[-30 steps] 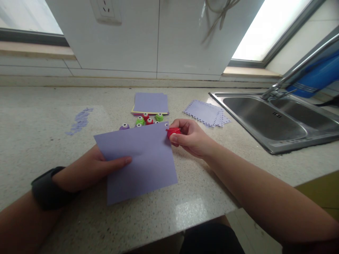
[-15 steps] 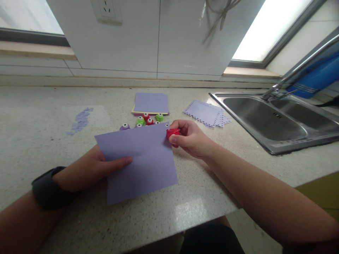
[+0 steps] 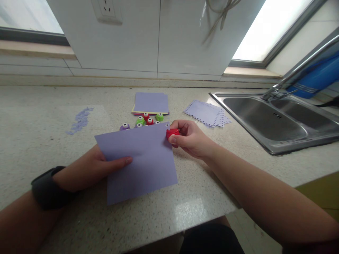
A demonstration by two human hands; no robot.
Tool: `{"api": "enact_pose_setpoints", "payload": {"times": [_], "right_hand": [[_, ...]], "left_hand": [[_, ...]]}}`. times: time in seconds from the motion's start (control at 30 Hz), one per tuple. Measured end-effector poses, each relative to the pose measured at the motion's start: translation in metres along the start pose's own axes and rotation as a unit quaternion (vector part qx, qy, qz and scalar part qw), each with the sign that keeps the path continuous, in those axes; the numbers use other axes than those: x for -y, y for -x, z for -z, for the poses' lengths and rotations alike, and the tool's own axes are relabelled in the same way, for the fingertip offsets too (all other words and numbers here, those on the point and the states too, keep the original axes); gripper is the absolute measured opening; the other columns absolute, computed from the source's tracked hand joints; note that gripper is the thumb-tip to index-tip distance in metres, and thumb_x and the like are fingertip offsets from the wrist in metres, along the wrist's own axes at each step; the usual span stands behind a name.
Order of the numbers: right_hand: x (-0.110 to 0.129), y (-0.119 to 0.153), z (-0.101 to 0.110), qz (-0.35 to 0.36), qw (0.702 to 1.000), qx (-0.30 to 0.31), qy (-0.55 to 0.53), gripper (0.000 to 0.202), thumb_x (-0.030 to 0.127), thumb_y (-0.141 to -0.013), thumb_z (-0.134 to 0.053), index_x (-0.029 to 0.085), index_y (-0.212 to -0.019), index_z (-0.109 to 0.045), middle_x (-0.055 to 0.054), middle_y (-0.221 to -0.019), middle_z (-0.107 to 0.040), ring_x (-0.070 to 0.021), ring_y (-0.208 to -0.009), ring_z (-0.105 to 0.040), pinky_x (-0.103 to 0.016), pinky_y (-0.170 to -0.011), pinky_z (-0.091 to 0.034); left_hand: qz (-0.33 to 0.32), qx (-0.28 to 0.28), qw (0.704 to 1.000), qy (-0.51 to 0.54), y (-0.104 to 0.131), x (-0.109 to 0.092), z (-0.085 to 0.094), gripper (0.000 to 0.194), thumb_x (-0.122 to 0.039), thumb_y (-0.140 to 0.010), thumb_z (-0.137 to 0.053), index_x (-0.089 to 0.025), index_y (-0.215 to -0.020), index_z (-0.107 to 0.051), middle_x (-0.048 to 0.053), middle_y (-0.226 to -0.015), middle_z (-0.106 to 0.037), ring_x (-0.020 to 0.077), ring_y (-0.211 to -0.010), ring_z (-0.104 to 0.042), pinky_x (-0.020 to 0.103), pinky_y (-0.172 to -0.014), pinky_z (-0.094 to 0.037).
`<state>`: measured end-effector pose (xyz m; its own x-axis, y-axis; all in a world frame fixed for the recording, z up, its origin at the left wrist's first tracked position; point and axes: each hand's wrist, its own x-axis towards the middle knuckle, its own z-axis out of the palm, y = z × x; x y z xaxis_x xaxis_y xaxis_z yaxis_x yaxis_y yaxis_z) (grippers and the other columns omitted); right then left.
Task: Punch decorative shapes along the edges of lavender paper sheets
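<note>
A purple sheet of paper (image 3: 143,158) is held up over the counter by my left hand (image 3: 106,162). Its thumb lies across the front while the fingers are hidden behind the sheet. At the sheet's right edge, my right hand (image 3: 189,137) pinches a red craft punch (image 3: 173,133) between thumb and fingers. The punch sits over the paper's edge, just below a small punched hole in the top right corner. Behind the sheet's top edge stand several more punches in green (image 3: 140,121), red and purple, partly covered by the paper.
A stack of coloured paper (image 3: 151,102) lies near the wall. Right of it are several sheets with punched borders (image 3: 202,113), then a steel sink (image 3: 265,116) with a tap. Small purple paper cut-outs (image 3: 81,120) are heaped at the left.
Almost nothing differs. The red punch has turned very slightly in my right hand at the paper's edge; the sheet and my left hand stay in place.
</note>
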<state>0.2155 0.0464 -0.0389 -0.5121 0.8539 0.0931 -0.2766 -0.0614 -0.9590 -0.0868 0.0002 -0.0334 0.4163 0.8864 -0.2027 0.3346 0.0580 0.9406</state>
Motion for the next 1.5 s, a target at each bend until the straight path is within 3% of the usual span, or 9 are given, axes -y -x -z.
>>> {"api": "enact_pose_setpoints", "payload": {"times": [0.73,1.13,1.5], "right_hand": [[0.0020,0.0007,-0.0017,-0.009,1.000,0.005,0.008,0.025,0.022,-0.073,-0.093,0.019,-0.080,-0.069,0.004,-0.071,-0.065,-0.0085,-0.060,-0.054,-0.024,-0.058,-0.045],[-0.0034,-0.0007,-0.0031,-0.018,1.000,0.005,-0.013,0.028,0.021,-0.073,-0.094,0.018,-0.080,-0.067,0.005,-0.069,-0.060,-0.0088,-0.063,-0.058,-0.021,-0.058,-0.045],[-0.0021,-0.0005,-0.0040,-0.028,1.000,-0.001,0.000,0.030,0.023,-0.072,-0.095,0.018,-0.081,-0.066,0.003,-0.071,-0.065,-0.0095,-0.063,-0.059,-0.022,-0.058,-0.047]], "left_hand": [[0.001,-0.010,1.000,-0.012,0.0001,-0.0003,0.0001,0.038,-0.049,-0.086,-0.081,-0.029,-0.118,-0.078,0.005,-0.119,-0.082,0.0327,-0.108,-0.077,0.039,-0.092,-0.064],[-0.006,0.001,1.000,-0.010,-0.0002,-0.0003,-0.0006,0.038,-0.050,-0.087,-0.080,-0.026,-0.117,-0.080,0.006,-0.116,-0.083,0.0313,-0.102,-0.078,0.037,-0.087,-0.065],[-0.034,-0.020,0.999,0.010,-0.0024,0.0050,-0.0018,0.035,-0.046,-0.081,-0.085,-0.031,-0.113,-0.084,0.005,-0.105,-0.085,0.0321,-0.093,-0.080,0.034,-0.078,-0.066]]}}
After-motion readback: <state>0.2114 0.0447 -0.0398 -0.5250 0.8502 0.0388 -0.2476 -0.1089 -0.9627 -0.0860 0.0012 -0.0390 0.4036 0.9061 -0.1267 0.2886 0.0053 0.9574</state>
